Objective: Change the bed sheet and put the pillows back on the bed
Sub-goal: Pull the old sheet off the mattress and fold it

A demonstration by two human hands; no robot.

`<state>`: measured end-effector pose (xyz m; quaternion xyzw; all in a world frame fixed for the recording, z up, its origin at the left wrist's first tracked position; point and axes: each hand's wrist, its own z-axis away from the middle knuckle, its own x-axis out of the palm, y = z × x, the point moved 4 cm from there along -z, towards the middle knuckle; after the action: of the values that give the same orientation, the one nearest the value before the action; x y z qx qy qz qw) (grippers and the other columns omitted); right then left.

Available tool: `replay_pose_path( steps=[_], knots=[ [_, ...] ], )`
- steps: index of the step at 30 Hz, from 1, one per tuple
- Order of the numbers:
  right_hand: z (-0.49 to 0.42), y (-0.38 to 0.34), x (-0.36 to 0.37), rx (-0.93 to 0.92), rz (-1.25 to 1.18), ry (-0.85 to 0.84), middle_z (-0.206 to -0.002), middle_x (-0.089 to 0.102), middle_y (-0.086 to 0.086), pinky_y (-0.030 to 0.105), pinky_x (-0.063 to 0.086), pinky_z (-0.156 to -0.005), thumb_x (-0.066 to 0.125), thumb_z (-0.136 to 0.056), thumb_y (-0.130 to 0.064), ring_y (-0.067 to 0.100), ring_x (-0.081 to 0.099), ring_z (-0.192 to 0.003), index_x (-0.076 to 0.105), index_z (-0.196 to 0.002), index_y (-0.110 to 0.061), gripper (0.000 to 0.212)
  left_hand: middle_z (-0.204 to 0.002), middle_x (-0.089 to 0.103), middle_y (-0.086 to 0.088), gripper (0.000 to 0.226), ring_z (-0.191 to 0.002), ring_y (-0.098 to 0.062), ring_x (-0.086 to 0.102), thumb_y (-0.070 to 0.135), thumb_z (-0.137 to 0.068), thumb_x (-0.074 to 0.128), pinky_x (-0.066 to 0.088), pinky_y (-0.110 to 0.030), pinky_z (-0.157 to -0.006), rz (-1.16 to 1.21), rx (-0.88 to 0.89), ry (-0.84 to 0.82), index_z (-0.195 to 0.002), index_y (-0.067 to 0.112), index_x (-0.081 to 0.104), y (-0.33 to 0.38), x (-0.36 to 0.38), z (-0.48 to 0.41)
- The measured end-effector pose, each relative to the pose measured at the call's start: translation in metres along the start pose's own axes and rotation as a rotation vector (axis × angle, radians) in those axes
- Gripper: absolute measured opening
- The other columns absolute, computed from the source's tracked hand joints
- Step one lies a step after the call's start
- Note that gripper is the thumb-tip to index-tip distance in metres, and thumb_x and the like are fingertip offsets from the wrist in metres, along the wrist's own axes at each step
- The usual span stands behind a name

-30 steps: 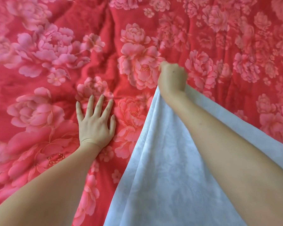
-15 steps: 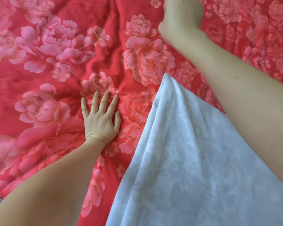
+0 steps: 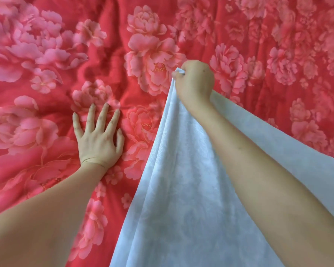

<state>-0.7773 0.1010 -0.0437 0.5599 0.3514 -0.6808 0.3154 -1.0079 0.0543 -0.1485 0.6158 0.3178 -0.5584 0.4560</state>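
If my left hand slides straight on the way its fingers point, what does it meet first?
Probably only more red floral cover, rumpled just ahead of the left hand; the white sheet hangs off to its right, outside that line.

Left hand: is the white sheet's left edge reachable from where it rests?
Probably yes: the left hand lies flat on the red cover beside the white sheet, nothing between.

Red floral cover [image 3: 104,54] fills the whole view, spread out below the camera. Print is pink peonies on a red ground: large blooms at left and centre, smaller and denser toward the right. Some flower centres show yellow-gold stamens. Soft folds run down from top centre. Fine vertical ridges cross the right side. Surface rumpled.
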Motion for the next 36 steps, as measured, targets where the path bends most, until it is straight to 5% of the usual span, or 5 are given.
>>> replay_pose_path(
  steps=[10, 14, 19, 30, 36],
  knots=[
    [0.064, 0.036, 0.037, -0.108, -0.364, 0.025, -0.11, 0.068, 0.003, 0.028, 0.041, -0.082, 0.053, -0.095, -0.03, 0.022, 0.061, -0.104, 0.055, -0.13, -0.018, 0.038, -0.149, 0.036, -0.01, 0.052, -0.141, -0.035, 0.019, 0.035, -0.091, 0.033, -0.002, -0.059, -0.111, 0.048, 0.006, 0.074, -0.141, 0.021, 0.043, -0.003, 0.001, 0.004],
    [0.213, 0.152, 0.025, 0.14, -0.172, 0.319, -0.133, 0.057, 0.005, 0.048, 0.032, -0.107, 0.047, -0.09, -0.043, 0.024, 0.053, -0.123, 0.05, -0.137, -0.018, 0.053, -0.15, 0.035, -0.009, 0.051, -0.142, -0.034, 0.019, 0.035, -0.092, 0.032, 0.0, -0.061, -0.111, 0.034, 0.007, 0.072, -0.141, 0.021, 0.043, -0.005, -0.001, 0.004],
    [0.37, 0.237, 0.1, 0.677, 0.097, -0.002, -0.144, 0.033, 0.032, 0.07, 0.023, -0.102, 0.024, -0.088, -0.051, 0.045, 0.029, -0.136, 0.032, -0.145, -0.012, 0.07, -0.151, 0.034, -0.009, 0.051, -0.142, -0.034, 0.019, 0.035, -0.093, 0.031, 0.003, -0.062, -0.112, 0.017, 0.027, 0.073, -0.142, 0.022, 0.04, -0.003, -0.001, 0.003],
    [0.33, 0.205, 0.128, 0.678, 0.077, 0.14, -0.148, 0.018, 0.036, 0.063, 0.007, -0.11, 0.015, -0.088, -0.055, 0.048, 0.014, -0.139, 0.026, -0.149, -0.016, 0.073, -0.154, 0.027, -0.005, 0.05, -0.145, -0.029, 0.013, 0.036, -0.096, 0.029, -0.002, -0.058, -0.114, 0.025, 0.018, 0.06, -0.145, 0.028, 0.033, -0.002, 0.002, 0.007],
    [0.329, 0.205, 0.121, 0.708, 0.051, 0.115, -0.151, 0.013, 0.032, 0.06, 0.001, -0.113, 0.003, -0.081, -0.057, 0.045, 0.006, -0.142, 0.02, -0.15, -0.022, 0.08, -0.138, 0.05, -0.002, 0.05, -0.13, -0.02, 0.041, 0.047, -0.081, 0.043, 0.024, -0.048, -0.113, 0.808, -0.279, -0.161, -0.127, 0.031, 0.057, 0.003, -0.024, 0.031]
  ],
)
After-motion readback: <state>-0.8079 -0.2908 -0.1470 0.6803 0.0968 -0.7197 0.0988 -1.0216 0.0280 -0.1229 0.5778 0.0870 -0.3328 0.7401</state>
